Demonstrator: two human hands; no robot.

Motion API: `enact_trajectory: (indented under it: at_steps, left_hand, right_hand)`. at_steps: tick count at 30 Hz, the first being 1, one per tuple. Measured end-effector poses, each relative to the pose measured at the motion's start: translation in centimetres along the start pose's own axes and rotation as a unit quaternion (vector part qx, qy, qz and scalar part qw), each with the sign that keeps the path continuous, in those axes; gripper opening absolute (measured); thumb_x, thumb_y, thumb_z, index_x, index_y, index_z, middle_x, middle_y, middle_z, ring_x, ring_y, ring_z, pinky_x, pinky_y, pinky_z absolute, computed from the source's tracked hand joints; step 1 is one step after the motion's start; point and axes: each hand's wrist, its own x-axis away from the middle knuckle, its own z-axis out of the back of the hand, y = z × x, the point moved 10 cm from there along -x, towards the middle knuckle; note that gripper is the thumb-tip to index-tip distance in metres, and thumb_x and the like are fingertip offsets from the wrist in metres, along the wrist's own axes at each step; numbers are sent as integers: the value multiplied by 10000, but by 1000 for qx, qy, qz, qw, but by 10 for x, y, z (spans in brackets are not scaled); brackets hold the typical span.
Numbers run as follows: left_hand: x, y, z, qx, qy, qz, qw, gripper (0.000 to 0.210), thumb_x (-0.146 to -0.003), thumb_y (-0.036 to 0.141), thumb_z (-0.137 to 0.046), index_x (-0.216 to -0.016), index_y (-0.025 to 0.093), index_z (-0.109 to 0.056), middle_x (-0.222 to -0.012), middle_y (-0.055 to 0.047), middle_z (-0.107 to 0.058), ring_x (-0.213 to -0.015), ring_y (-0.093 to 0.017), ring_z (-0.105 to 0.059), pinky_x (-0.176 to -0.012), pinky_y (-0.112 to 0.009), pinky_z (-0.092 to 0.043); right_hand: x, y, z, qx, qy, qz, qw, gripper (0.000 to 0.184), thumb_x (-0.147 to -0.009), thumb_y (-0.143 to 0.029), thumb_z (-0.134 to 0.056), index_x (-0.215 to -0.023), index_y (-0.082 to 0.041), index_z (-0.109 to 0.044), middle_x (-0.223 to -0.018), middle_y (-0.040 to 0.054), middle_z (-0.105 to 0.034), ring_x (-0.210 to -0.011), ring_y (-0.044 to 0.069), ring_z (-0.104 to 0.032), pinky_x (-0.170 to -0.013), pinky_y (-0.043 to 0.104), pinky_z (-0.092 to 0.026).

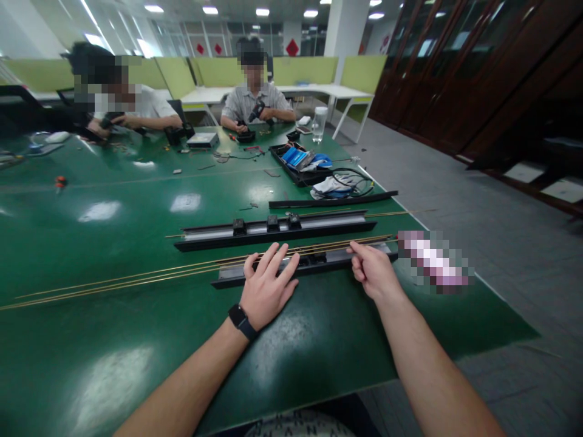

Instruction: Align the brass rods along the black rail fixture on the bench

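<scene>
Several long thin brass-coloured rods (pixel 150 271) lie slantwise over the near black rail (pixel 232 280) and reach far out to the left. My left hand (pixel 268 285), with a dark watch on its wrist, is open: its spread fingers rest across the rods and the rail's left half. Towards the rail's right end is my right hand (pixel 373 270), its index finger pointing left against the rods and the other fingers curled in. Whatever the curled fingers may hold is hidden. Just beyond lies a second black rail (pixel 209 235) carrying three small black blocks (pixel 272 224).
Behind the rails are a narrow black strip (pixel 332 199), gloves with a coiled cable (pixel 341 183) and a black tray (pixel 310 176) with blue items. A blurred pink object (pixel 432 258) lies right. Two people sit across the green table (pixel 113 376), one holding a power drill (pixel 257 110).
</scene>
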Motion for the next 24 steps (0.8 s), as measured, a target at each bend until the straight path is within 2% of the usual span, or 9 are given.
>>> enact_trajectory:
  at_steps: [3, 6, 8, 10, 12, 13, 16, 19, 24]
  left_hand:
    - [-4, 19, 20, 9, 25, -51, 998, 429, -960, 330, -580, -1387, 292, -565, -1523, -95, -516, -1423, -295, -448, -1133, -527, -272]
    - [-7, 45, 38, 41, 39, -126, 990, 381, -962, 286, -566, -1343, 284, -584, -1446, -76, -590, -1359, -247, -508, -1098, -457, -347]
    - [-6, 58, 39, 72, 28, -158, 984, 349, -958, 281, -562, -1305, 273, -598, -1305, -74, -664, -1266, -233, -561, -1008, -404, -422]
    - [-1, 67, 29, 112, 13, -162, 980, 308, -957, 304, -563, -1254, 238, -613, -1112, -78, -691, -1068, -209, -617, -883, -363, -466]
    - [4, 68, 14, 122, 14, -128, 984, 179, -956, 358, -566, -1023, 216, -651, -891, -51, -649, -853, -193, -596, -741, -349, -445]
    - [8, 70, 2, 118, -2, -121, 986, 214, -956, 401, -563, -936, 201, -637, -835, -46, -615, -798, -191, -571, -693, -345, -424]
    - [20, 90, -28, 104, -64, -181, 976, 304, -965, 486, -534, -857, 208, -594, -795, -32, -561, -780, -197, -532, -673, -349, -388]
    - [22, 93, -34, 98, -73, -196, 973, 332, -973, 500, -512, -832, 206, -576, -798, -34, -547, -785, -197, -515, -685, -351, -372]
    - [19, 91, -26, 96, -64, -198, 973, 353, -980, 498, -495, -787, 209, -560, -773, -31, -533, -763, -190, -498, -681, -353, -350]
  right_hand:
    - [0, 0, 0, -1, -2, 1, 1000, 336, -726, -429, -815, -761, -152, -627, -422, -44, -493, -276, 53, -335, -277, 177, -170]
    - [-1, 0, 1, 0, -1, 1, 1000, 336, -730, -431, -817, -764, -159, -623, -423, -51, -486, -273, 51, -329, -274, 176, -171]
    - [-1, 1, 1, 0, -2, 0, 1000, 333, -735, -431, -815, -766, -164, -619, -425, -53, -483, -271, 52, -326, -274, 176, -171]
    - [0, 1, 0, 0, -4, 0, 1000, 327, -740, -426, -811, -766, -165, -616, -427, -51, -486, -270, 52, -325, -275, 175, -168]
    - [0, 0, 0, -1, -4, 0, 1000, 321, -742, -420, -809, -763, -163, -616, -425, -49, -488, -270, 52, -326, -276, 175, -168]
    - [1, 0, -1, -2, -5, 1, 1000, 320, -742, -417, -809, -759, -162, -617, -423, -49, -487, -271, 53, -329, -276, 175, -170]
    - [1, -1, -1, -3, -5, 4, 1000, 311, -749, -411, -800, -757, -152, -627, -423, -48, -488, -273, 52, -335, -277, 174, -175]
    - [1, -1, -1, -2, -2, 2, 1000, 304, -752, -401, -798, -766, -145, -634, -428, -49, -491, -269, 50, -336, -277, 174, -170]
    - [3, -2, -3, -6, -8, -4, 1000, 286, -764, -385, -784, -766, -144, -630, -421, -52, -485, -267, 49, -331, -278, 176, -167]
